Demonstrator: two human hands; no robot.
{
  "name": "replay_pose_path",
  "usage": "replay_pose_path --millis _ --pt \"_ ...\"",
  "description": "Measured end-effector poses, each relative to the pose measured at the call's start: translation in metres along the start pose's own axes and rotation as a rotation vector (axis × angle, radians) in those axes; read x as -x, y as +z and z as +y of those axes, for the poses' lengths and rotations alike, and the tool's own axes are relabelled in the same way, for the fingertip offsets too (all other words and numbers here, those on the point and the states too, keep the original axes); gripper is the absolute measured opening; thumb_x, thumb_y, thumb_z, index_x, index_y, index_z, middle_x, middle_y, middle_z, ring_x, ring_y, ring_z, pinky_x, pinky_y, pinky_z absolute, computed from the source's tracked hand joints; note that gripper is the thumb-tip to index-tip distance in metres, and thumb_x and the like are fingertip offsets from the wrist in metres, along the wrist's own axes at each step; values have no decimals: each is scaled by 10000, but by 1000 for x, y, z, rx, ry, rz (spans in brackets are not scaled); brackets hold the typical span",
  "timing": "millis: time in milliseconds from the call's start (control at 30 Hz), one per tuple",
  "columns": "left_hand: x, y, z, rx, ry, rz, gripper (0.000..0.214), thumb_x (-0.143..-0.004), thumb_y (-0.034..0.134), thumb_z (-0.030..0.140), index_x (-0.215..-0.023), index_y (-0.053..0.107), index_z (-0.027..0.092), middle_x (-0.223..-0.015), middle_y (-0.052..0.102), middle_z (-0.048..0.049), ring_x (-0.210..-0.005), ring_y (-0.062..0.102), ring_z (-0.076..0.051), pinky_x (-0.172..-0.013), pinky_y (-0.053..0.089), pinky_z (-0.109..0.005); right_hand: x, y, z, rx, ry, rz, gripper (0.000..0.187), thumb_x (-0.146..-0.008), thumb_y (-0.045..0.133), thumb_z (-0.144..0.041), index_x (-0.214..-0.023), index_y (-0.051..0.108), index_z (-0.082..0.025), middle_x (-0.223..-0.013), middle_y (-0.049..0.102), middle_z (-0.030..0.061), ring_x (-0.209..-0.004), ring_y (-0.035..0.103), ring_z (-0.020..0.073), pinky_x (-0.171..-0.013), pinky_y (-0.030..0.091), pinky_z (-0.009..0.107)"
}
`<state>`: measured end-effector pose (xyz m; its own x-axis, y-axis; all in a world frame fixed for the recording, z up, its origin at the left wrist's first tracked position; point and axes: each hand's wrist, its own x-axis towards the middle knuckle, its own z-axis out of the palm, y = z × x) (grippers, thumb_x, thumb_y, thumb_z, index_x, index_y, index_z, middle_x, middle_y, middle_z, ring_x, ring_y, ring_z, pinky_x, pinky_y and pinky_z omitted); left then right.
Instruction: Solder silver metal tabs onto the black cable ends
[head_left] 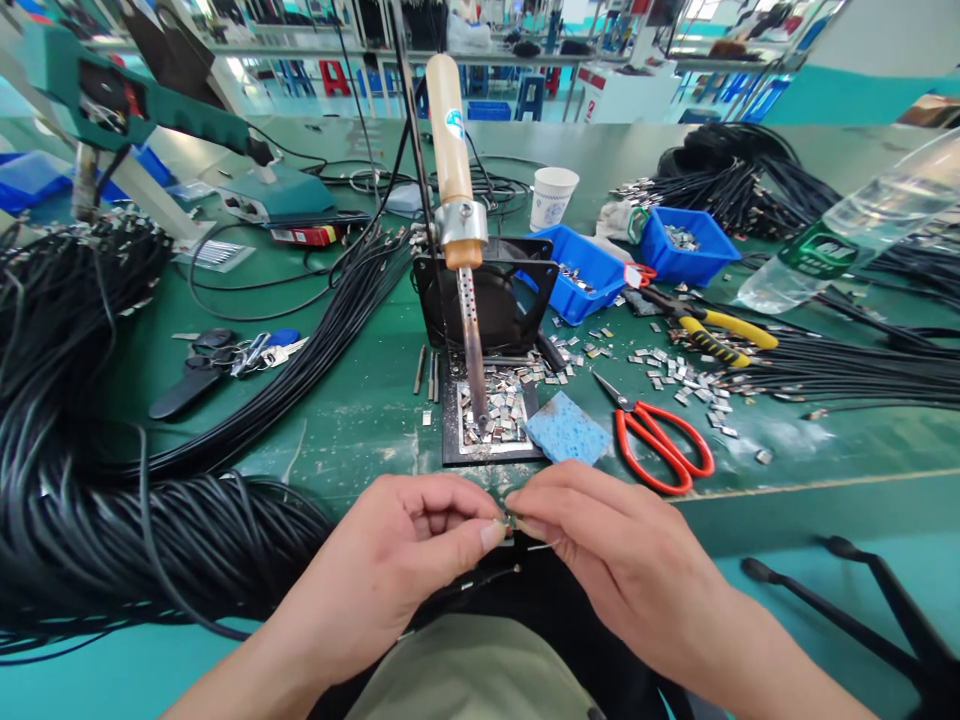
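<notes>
Head view: at the table's [367, 445] near edge, left hand [397, 560] and right hand [622, 540] pinch a tiny, partly hidden piece [508, 524] between nearly closed fingers [459, 546]; beyond, a blue sponge [568, 428], red-handled scissors [658, 443], and a wooden-handled soldering iron [454, 180] over silvery connectors [506, 408]; farther, a blue-printed paper cup [553, 198] and green-labelled clear bottle [832, 245], writing too small to read
</notes>
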<state>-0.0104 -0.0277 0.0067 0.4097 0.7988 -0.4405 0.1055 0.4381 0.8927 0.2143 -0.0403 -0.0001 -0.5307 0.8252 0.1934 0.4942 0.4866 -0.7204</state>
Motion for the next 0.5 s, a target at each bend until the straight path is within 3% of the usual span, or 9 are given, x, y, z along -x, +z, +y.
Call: replay_pose_path --millis 500 --pt "-2 3 3 -16 -35 12 187 -889 744 346 -843 760 165 -723 602 31 -635 410 -111 -576 323 -226 6 -2 7 216 -90 -135 316 -1033 476 -58 -1253 590 -254 -1140 720 24 -961 683 184 -778 482 329"
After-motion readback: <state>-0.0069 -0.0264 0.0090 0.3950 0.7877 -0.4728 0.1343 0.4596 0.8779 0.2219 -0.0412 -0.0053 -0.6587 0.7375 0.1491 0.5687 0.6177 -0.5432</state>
